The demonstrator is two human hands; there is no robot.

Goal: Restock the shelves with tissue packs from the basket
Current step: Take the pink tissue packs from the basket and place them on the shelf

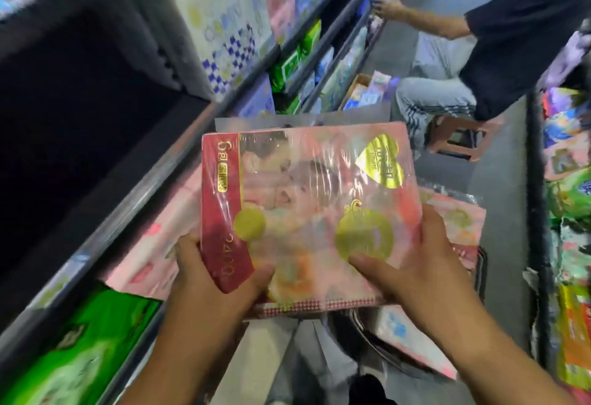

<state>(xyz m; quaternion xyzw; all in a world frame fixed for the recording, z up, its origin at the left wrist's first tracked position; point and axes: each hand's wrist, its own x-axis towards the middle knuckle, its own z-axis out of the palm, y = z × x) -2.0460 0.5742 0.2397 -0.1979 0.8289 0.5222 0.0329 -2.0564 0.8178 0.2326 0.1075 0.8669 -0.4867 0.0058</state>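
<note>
Two bare hands hold one tissue pack, seen from above. The left hand (211, 272) grips the pack's near left corner, with its thumb pressed on top of a red band and its fingers curled beneath. The right hand (415, 257) grips the near right edge, with its thumb lying on a gold emblem and its fingers wrapped round the side.

The tissue pack (307, 199) is pink and wrapped in shiny film, with a gold heart. It is held level in the air above the basket (480, 265). The basket's dark wire rim shows just below and to the right, and more pink packs (454, 222) lie inside it.

To the left runs a grey shelf (134, 199). Green packs (80, 356) and a pale pink pack (150, 254) sit on its lower level. Farther along stands a white box with blue checks (230, 30).

At the far end of the aisle, a second person (518, 36) in a dark shirt sits on a brown stool (457, 139), both hands reaching to the shelves. A cardboard box (361, 91) of goods sits on the floor nearby.
</note>
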